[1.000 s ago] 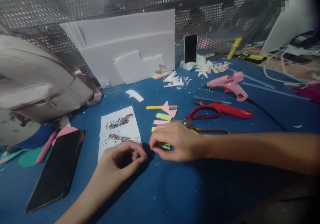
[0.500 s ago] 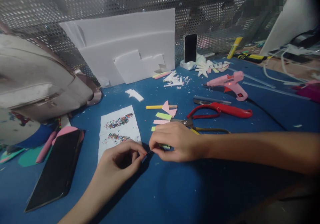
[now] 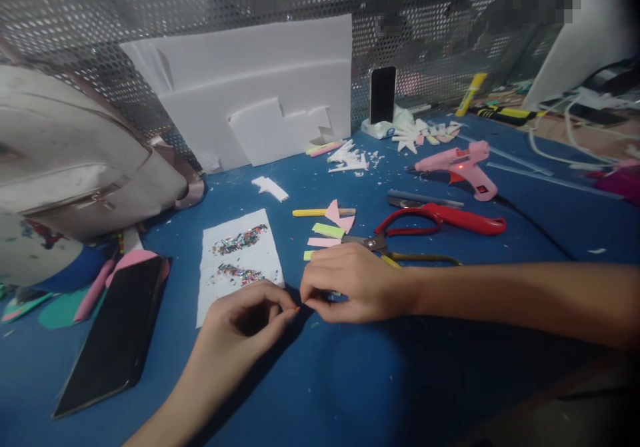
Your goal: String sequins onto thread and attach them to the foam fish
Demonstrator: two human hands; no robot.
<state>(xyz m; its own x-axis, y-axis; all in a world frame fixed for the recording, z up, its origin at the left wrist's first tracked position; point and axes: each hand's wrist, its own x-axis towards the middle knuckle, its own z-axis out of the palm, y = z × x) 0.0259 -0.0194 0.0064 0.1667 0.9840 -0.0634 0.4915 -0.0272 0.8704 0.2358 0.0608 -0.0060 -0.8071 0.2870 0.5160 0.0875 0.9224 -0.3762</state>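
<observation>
My left hand (image 3: 245, 324) and my right hand (image 3: 345, 282) meet fingertip to fingertip low over the blue table (image 3: 380, 387). Both are closed in a pinch. What they pinch is tiny and I cannot make it out. In earlier frames a green scrap showed under the right hand's fingers; it is mostly hidden now. Just left of the hands lies a white sheet (image 3: 239, 260) with two small heaps of glitter. Pink and green foam strips (image 3: 327, 232) lie just beyond the right hand.
Red-handled scissors (image 3: 440, 220), a pink glue gun (image 3: 457, 167) and a grey craft knife (image 3: 423, 200) lie to the right. A black phone (image 3: 113, 334) lies at left, a beige bag (image 3: 75, 160) behind it. White foam board (image 3: 250, 94) leans on the perforated metal wall.
The two pinched fingertips have drawn closer together. The green scrap under the right hand is less visible than before. Little else has moved.
</observation>
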